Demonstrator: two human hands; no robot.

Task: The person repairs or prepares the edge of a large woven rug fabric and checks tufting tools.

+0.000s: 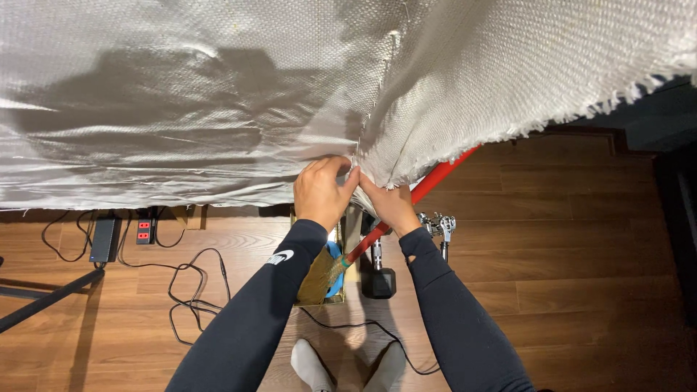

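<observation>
A large sheet of white woven fabric (218, 94) fills the upper half of the view, with a frayed edge at the right. My left hand (323, 190) and my right hand (390, 203) meet at the fabric's lower edge in the middle, both pinching it where a seam or fold runs up. Both arms wear black long sleeves. What the fingers hold beyond the fabric is hidden.
Below is a wooden floor (566, 276) with a red-handled broom (406, 207), a black dumbbell (379, 279), a power strip (145, 231), a black adapter (105, 239) and loose black cables (196, 290). My socked feet (341, 366) show at the bottom. A dark stand leg (43, 299) lies at left.
</observation>
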